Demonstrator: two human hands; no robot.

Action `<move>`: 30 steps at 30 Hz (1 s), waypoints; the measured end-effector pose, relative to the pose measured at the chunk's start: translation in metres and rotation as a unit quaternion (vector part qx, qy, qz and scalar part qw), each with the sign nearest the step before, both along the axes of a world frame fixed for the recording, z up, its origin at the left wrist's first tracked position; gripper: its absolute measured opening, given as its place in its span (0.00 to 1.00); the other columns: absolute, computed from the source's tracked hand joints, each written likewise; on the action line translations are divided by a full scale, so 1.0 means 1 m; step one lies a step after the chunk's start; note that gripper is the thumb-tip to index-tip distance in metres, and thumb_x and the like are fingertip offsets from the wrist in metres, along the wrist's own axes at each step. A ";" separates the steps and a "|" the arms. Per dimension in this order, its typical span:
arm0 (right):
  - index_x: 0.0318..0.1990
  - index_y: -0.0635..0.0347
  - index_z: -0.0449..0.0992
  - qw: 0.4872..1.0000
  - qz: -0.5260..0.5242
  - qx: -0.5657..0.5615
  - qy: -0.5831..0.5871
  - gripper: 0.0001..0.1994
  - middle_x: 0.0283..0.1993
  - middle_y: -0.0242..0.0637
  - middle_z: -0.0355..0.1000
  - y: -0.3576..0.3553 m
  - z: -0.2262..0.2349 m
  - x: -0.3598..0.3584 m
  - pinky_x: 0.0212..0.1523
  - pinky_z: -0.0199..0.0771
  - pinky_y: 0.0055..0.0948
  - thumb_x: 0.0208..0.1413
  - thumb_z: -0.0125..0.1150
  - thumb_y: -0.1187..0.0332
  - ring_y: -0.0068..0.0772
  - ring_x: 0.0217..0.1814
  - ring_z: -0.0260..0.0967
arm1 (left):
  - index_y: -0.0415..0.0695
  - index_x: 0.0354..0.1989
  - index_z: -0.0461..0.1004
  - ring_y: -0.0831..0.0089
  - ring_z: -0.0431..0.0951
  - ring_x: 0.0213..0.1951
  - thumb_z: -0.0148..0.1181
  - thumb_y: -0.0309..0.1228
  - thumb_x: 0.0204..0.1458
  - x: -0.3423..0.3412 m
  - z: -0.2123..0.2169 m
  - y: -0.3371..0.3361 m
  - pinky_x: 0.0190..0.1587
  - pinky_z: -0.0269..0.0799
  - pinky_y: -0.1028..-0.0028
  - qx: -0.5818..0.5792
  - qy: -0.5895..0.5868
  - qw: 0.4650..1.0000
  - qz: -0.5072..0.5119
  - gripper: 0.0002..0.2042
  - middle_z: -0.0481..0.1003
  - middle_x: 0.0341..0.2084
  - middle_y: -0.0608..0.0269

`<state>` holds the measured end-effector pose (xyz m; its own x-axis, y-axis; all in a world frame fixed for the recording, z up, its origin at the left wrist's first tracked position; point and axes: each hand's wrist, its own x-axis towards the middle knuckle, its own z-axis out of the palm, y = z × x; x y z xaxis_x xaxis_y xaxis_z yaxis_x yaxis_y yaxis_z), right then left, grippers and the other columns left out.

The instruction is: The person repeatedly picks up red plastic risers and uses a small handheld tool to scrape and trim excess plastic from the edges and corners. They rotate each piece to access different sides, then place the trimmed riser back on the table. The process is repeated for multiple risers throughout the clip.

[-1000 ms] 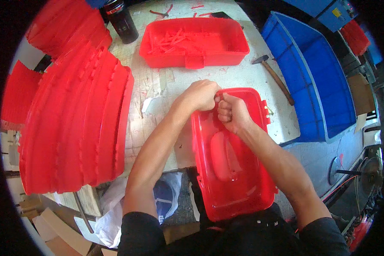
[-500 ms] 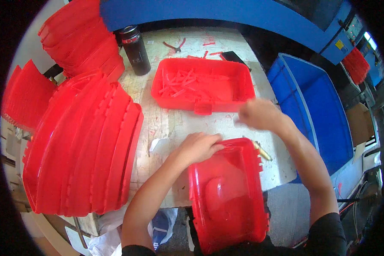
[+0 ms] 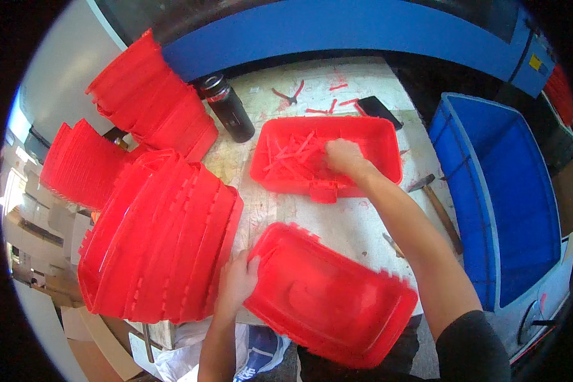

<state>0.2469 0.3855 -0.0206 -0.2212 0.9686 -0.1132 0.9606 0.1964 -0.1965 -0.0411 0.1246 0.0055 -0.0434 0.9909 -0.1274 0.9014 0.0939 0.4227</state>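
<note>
A shallow red plastic lid is tilted at the table's front edge, its inside facing up. My left hand is closed on its left end, the thumb over the rim. Beyond it stands a red plastic box with a front latch tab. Thin red plastic strips lie heaped in the box's left part. Over the middle of the box, beside the strips, my right hand is curled downward. Its fingertips are hidden, and I cannot make out what they hold.
Nested red plastic shells crowd the left, with more stacks behind. A black bottle, red-handled cutters and a dark phone lie at the back. A hammer rests right, beside a blue crate.
My right hand has moved from the box's front right corner to inside the box. The lid has swung round to lie more crosswise, and my left hand has shifted down along with it.
</note>
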 end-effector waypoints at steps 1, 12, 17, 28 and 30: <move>0.42 0.61 0.81 0.993 -0.025 0.070 0.096 0.13 0.47 0.45 0.79 -0.005 0.011 0.010 0.47 0.78 0.47 0.57 0.62 0.61 0.48 0.49 0.78 | 0.37 0.39 0.76 0.40 0.79 0.35 0.56 0.40 0.59 -0.001 0.007 -0.010 0.39 0.74 0.50 -0.013 0.021 1.000 -0.001 0.16 0.78 0.31 0.37; 0.47 0.63 0.72 0.585 -0.117 0.065 0.800 0.12 0.41 0.33 0.73 -0.242 0.085 0.047 0.40 0.81 0.27 0.68 0.55 0.62 0.21 0.41 0.73 | 0.41 0.68 0.57 0.73 0.80 0.34 0.49 0.27 0.66 0.142 0.072 -0.016 0.33 0.77 0.76 0.038 -0.577 0.804 -0.135 0.22 0.76 0.43 0.54; 0.53 0.65 0.73 0.621 -0.067 0.032 0.780 0.13 0.49 0.37 0.74 -0.308 0.062 0.083 0.49 0.77 0.30 0.68 0.53 0.67 0.28 0.49 0.73 | 0.39 0.52 0.69 0.76 0.76 0.21 0.50 0.34 0.68 0.174 0.046 -0.026 0.20 0.70 0.77 -0.077 -0.605 0.781 -0.134 0.12 0.76 0.25 0.62; 0.50 0.59 0.73 0.542 -0.266 0.271 0.750 0.13 0.39 0.33 0.73 -0.383 0.056 0.169 0.27 0.67 0.19 0.71 0.47 0.60 0.18 0.31 0.68 | 0.39 0.58 0.70 0.56 0.65 0.66 0.55 0.18 0.45 0.291 0.009 0.019 0.66 0.59 0.55 0.297 -0.108 0.735 -0.600 0.26 0.70 0.59 0.44; 0.51 0.58 0.72 0.548 -0.353 0.246 0.717 0.13 0.35 0.29 0.68 -0.397 0.055 0.191 0.25 0.58 0.18 0.71 0.48 0.59 0.16 0.26 0.60 | 0.42 0.50 0.77 0.57 0.72 0.59 0.59 0.20 0.42 0.304 -0.001 0.033 0.64 0.60 0.55 0.166 -0.043 0.686 -0.708 0.22 0.77 0.50 0.46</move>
<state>0.4376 -0.0120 0.0340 0.7083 0.7059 -0.0004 -0.2422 0.2425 -0.9394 0.2634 0.1574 0.0043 0.9848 0.0080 0.1734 -0.0392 -0.9629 0.2670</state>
